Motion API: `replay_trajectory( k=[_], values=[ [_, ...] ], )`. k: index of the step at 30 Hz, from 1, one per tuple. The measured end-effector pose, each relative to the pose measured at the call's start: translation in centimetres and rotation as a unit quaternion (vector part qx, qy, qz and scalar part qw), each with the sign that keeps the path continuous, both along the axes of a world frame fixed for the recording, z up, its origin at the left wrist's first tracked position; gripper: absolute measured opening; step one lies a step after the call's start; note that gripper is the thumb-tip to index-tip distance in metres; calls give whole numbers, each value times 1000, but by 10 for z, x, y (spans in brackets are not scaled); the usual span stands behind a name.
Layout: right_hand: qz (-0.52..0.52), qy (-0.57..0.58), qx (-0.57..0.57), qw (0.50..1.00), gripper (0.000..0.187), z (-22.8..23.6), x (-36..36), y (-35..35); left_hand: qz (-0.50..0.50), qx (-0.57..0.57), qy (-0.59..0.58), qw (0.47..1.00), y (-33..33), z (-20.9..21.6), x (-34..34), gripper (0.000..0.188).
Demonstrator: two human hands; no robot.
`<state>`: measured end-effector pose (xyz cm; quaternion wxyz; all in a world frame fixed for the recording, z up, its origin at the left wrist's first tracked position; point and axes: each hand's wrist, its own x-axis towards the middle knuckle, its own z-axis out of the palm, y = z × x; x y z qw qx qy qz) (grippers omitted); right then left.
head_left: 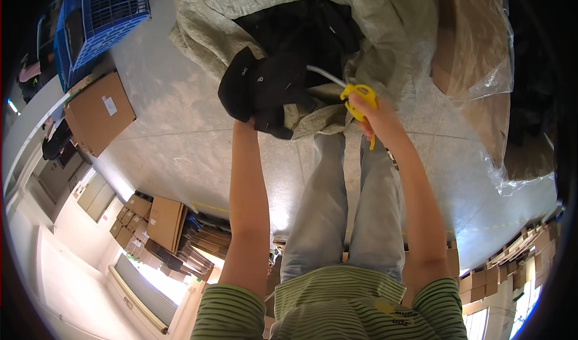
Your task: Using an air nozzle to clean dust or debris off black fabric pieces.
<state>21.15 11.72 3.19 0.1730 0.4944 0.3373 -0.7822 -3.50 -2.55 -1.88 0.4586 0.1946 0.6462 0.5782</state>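
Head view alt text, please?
Right hand grips a yellow air gun with a thin, bent nozzle, beside black fabric pieces that mostly hide the left hand. Beyond, an open beige sack holds more black fabric; a blue crate and cardboard box are at left.

The woven sack is cropped above; at its lower left, the left hand is mostly hidden by black fabric; at its lower right, the right hand is blurred.
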Motion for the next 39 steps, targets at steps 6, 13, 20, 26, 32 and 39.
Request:
replay_trajectory(
  k=[6, 13, 20, 26, 32, 39],
  values=[
    [35, 42, -16, 998, 48, 13, -31, -3, -63, 34, -518, 852, -120, -41, -76, 39],
    [146, 36, -61, 987, 46, -1, -10, 12, -99, -410, -137, 896, -22, 26, -16, 49],
    [29, 20, 108, 993, 45, -18, 11, 1, 115, -358, 346, 859, -13, 25, -33, 50],
    [-59, 14, -54, 997, 54, -11, 66, 0, 283, 78, -71, 953, 170, 133, 44, 38],
    [-151, -47, 122, 980, 51, -67, 124, -41, -72, 195, 23, 978, 257, 167, 200, 42],
    [-94, -76, -41, 992, 55, -63, 101, -6, 171, -157, 22, 972, 114, -79, 99, 15]
  ],
)
